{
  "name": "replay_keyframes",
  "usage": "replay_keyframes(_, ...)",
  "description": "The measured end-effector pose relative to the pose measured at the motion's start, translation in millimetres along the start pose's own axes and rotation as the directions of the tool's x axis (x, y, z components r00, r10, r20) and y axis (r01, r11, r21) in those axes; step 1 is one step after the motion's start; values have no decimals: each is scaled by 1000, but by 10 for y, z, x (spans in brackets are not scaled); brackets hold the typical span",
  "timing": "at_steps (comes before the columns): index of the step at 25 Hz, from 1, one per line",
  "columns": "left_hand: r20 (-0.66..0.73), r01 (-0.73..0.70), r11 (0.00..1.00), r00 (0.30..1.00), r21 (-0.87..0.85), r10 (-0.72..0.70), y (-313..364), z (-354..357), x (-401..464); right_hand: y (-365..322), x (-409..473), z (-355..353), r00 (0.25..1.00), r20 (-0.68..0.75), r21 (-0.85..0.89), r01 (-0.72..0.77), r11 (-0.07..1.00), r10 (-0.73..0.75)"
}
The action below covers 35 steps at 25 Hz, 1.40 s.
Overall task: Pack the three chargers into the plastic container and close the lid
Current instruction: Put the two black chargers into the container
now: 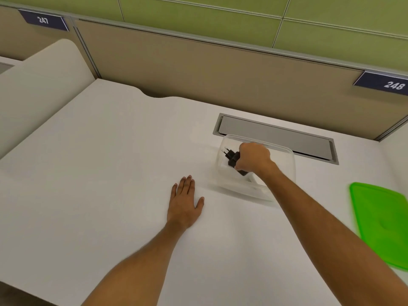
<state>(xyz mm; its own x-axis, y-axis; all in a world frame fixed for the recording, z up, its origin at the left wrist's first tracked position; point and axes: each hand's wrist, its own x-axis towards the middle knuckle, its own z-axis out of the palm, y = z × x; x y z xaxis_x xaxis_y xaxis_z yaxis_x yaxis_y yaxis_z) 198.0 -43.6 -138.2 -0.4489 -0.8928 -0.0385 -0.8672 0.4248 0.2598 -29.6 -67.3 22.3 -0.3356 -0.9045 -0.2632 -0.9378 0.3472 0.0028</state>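
A clear plastic container (pixel 284 164) stands open on the white desk, right of centre. My right hand (pixel 254 157) is inside it, shut on a black charger (pixel 233 159) whose two metal prongs point up and to the left. Something white lies on the container floor under my hand; I cannot tell what it is. The green lid (pixel 382 224) lies flat on the desk at the right edge, apart from the container. My left hand (pixel 184 204) rests palm down on the desk, left of the container, holding nothing.
A grey cable hatch (pixel 276 135) is set into the desk just behind the container. A beige partition (pixel 198 69) with number plates 247 and 248 runs along the back. The desk's front edge (pixel 33 292) shows at the lower left.
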Motion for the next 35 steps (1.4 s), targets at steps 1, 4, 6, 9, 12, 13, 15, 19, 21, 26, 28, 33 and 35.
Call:
replay_keyframes(1, -2, 1, 1000, 1000, -2, -1, -2, 0, 1, -3, 10, 51, 999, 46, 6, 0, 1000, 0)
replay_keyframes(4, -7, -1, 1000, 1000, -8, 1, -4, 5, -1, -38, 66, 189, 989, 145, -15, 23, 1000, -21)
replay_keyframes(6, -10, 0, 1000, 1000, -6, 0, -6, 8, -3, -69, 102, 281, 985, 170, -35, 37, 999, -31)
replay_keyframes(9, -16, 1, 1000, 1000, -13, -1, -4, 9, -1, -101, 150, 374, 984, 175, -45, 33, 998, -24)
replay_keyframes(12, -24, -2, 1000, 1000, -14, 2, -8, 14, -11, -120, 194, 438, 985, 173, -48, 20, 999, -11)
replay_keyframes(13, -25, -1, 1000, 1000, -14, 1, -10, 16, -11, -125, 203, 458, 986, 168, -45, 16, 999, -8)
replay_keyframes(15, -26, -1, 1000, 1000, -14, 1, -9, 20, -11, -133, 212, 481, 988, 151, -36, 14, 999, -9)
replay_keyframes(19, -26, -4, 1000, 1000, -7, 4, -15, 33, -3, -77, 196, 384, 999, 31, -12, -8, 1000, 8)
replay_keyframes(21, -22, -6, 1000, 1000, -4, 6, -17, 35, -3, -6, 157, 301, 997, -61, 18, -40, 999, 41)
replay_keyframes(26, -19, -11, 1000, 1000, -15, 11, -11, 15, -13, 233, -109, 114, 970, -221, 85, -85, 993, 102)
replay_keyframes(28, -9, -10, 1000, 1000, -23, 9, -10, 1, -17, 353, -249, 101, 954, -273, 91, -104, 990, 125)
replay_keyframes(33, 27, -9, 1000, 1000, 1, 9, 8, -34, -19, 747, -574, 157, 899, -381, 155, -169, 973, 217)
replay_keyframes(35, 43, -9, 1000, 999, 6, 8, 8, -51, -11, 932, -703, 197, 871, -414, 176, -210, 962, 266)
